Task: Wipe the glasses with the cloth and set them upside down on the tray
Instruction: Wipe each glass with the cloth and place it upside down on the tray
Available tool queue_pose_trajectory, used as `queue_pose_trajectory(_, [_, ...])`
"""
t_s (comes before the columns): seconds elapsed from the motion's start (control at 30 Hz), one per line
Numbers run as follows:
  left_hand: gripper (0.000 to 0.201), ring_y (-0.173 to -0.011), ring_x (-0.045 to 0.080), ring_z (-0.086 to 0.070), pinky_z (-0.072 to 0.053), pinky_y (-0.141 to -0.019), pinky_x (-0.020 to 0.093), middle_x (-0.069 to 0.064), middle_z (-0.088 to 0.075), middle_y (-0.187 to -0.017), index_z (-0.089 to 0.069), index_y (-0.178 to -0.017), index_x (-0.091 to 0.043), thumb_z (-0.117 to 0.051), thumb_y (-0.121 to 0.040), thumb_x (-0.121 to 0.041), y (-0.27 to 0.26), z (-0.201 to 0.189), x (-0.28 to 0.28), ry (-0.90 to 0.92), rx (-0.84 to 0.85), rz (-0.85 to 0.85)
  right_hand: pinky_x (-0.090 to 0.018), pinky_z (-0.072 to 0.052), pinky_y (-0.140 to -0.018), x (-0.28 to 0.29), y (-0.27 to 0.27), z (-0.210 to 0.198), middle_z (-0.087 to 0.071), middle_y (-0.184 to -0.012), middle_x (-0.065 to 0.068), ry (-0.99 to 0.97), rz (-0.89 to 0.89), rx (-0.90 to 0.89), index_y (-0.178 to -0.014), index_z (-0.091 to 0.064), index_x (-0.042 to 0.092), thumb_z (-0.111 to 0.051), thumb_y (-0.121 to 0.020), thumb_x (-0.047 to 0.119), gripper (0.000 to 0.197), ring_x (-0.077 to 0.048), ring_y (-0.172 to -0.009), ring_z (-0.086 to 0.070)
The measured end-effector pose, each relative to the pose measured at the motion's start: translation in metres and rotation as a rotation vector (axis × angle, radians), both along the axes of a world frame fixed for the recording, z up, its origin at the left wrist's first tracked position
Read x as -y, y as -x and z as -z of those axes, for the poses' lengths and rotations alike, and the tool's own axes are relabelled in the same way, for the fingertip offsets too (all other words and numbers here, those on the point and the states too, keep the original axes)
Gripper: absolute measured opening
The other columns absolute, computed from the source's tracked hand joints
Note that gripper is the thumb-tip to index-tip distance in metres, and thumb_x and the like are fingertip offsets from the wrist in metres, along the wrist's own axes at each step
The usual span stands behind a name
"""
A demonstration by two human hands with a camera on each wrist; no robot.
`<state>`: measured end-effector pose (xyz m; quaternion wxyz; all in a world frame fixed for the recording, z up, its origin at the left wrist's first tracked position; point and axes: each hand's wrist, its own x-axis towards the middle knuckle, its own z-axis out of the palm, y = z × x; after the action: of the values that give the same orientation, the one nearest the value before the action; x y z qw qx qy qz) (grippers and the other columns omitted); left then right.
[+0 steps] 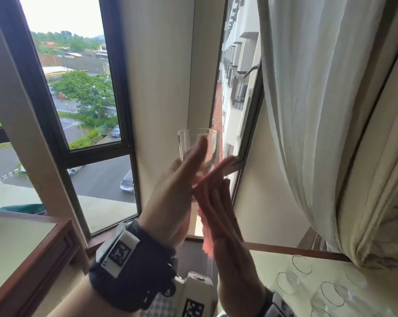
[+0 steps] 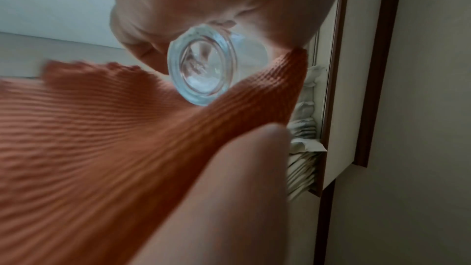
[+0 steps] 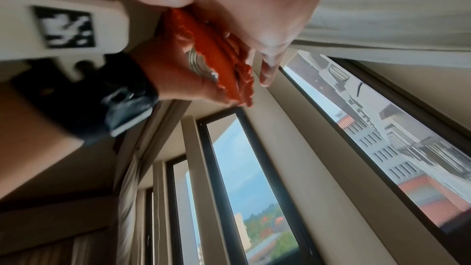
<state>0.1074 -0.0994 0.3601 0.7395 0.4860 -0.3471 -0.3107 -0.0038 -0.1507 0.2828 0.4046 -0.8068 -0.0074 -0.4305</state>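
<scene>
Dark-framed windows point(image 1: 79, 92), daylight outside: wet road, parked cars point(image 1: 127, 181), trees, low roofs. Cream wall pillar point(image 1: 161, 76) between panes. Second window point(image 1: 237, 88) facing a white apartment block. Pale curtain point(image 1: 319, 99) at right. Wood-edged cabinet top point(image 1: 33, 255) at left.

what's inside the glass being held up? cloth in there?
The glass looks empty through its base in the left wrist view; the cloth wraps only the outside. Both hands cover its lower wall, hiding it.
</scene>
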Motion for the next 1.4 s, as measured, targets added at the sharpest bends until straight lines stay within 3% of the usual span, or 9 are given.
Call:
queue_pose_trajectory(0.13, [0.055,-0.096,0.013,-0.075,-0.057,-0.074,0.013,0.002,-0.074,-0.111,-0.067,-0.128,-0.028,-0.089,-0.079,-0.042,-0.008,-0.001,0.006,-0.007,0.175,-0.040,-0.037,-0.020,-0.126,0.001,-0.001,0.030,-0.022,-0.167,0.004,-0.068,0.039,0.020,-0.160,-0.022,0.031,-0.016,-0.108,0.049,0.055,-0.023,-0.155,-0.018])
queue_pose_trajectory(0.23, [0.059,-0.099,0.018,-0.075,-0.060,-0.083,0.026,0.000,-0.071,-0.108,-0.064,-0.126,-0.040,-0.088,-0.072,-0.047,-0.010,0.001,0.005,0.019,0.284,-0.048,-0.047,-0.027,-0.124,0.004,-0.001,0.036,-0.034,-0.160,0.019,-0.377,0.100,-0.045,-0.152,-0.030,0.052,-0.028,-0.093,0.078,0.064,-0.008,-0.150,-0.030])
queue_pose_trajectory(0.4, [0.073,-0.117,0.024,-0.073,-0.062,-0.093,0.038,0.008,-0.069,-0.125,-0.055,-0.134,-0.030,-0.097,-0.074,-0.028,-0.006,0.010,0.003,0.056,0.357,0.011,-0.051,-0.048,-0.107,0.019,0.003,0.026,-0.057,-0.144,-0.012,-0.522,0.331,-0.152,-0.137,-0.046,0.052,-0.051,-0.072,0.091,0.075,-0.030,-0.131,-0.057])
queue_pose_trajectory(0.63, [0.080,-0.116,-0.004,-0.063,-0.050,-0.099,0.017,-0.021,-0.068,-0.120,-0.057,-0.125,-0.035,-0.086,-0.060,-0.070,-0.016,0.027,-0.008,-0.101,0.599,-0.260,-0.051,-0.050,-0.097,0.038,0.006,-0.018,-0.068,-0.128,-0.016,-0.805,0.146,0.207,-0.137,-0.059,0.021,-0.039,-0.099,0.060,0.058,-0.037,-0.116,-0.066])
queue_pose_trajectory(0.8, [0.079,-0.100,0.010,-0.073,-0.062,-0.091,0.029,-0.013,-0.073,-0.112,-0.059,-0.126,-0.043,-0.094,-0.057,-0.062,-0.023,0.036,-0.014,-0.109,0.492,-0.200,-0.038,-0.056,-0.087,0.041,0.008,-0.015,-0.067,-0.118,-0.032,-0.533,0.318,0.051,-0.131,-0.048,-0.009,-0.094,-0.064,0.012,0.084,-0.046,-0.094,-0.072])
queue_pose_trajectory(0.97, [0.076,-0.098,0.020,-0.077,-0.064,-0.090,0.039,-0.005,-0.078,-0.112,-0.063,-0.121,-0.038,-0.098,-0.054,-0.050,-0.020,0.039,-0.019,-0.050,0.415,-0.166,-0.032,-0.042,-0.112,0.041,0.007,-0.037,-0.054,-0.147,-0.001,-0.379,0.102,0.179,-0.145,-0.048,0.020,-0.031,-0.107,0.044,0.048,-0.025,-0.134,-0.053])
queue_pose_trajectory(1.17, [0.073,-0.100,0.029,-0.075,-0.062,-0.090,0.035,0.002,-0.077,-0.116,-0.064,-0.121,-0.037,-0.101,-0.059,-0.034,-0.004,0.052,-0.023,0.096,0.471,-0.184,-0.037,-0.058,-0.083,0.060,0.024,-0.057,-0.076,-0.114,0.001,-0.380,0.117,0.176,-0.119,-0.071,0.024,-0.035,-0.098,0.067,0.060,-0.020,-0.102,-0.073])
queue_pose_trajectory(1.27, [0.071,-0.099,0.027,-0.076,-0.063,-0.088,0.037,0.000,-0.077,-0.115,-0.063,-0.121,-0.037,-0.098,-0.060,-0.040,-0.006,0.053,-0.019,0.113,0.465,-0.232,-0.015,-0.055,-0.063,0.049,0.028,-0.049,-0.074,-0.073,0.019,-0.461,0.265,0.011,-0.099,-0.070,0.017,-0.033,-0.091,0.065,0.061,0.002,-0.069,-0.071])
queue_pose_trajectory(1.4, [0.075,-0.095,0.019,-0.077,-0.065,-0.087,0.042,-0.007,-0.077,-0.110,-0.062,-0.120,-0.040,-0.096,-0.056,-0.057,-0.014,0.056,-0.011,0.024,0.414,-0.322,-0.025,-0.051,-0.102,0.035,0.015,-0.027,-0.051,-0.150,0.015,-0.058,0.206,0.096,-0.156,-0.032,0.013,-0.021,-0.106,0.048,0.062,-0.006,-0.133,-0.054])
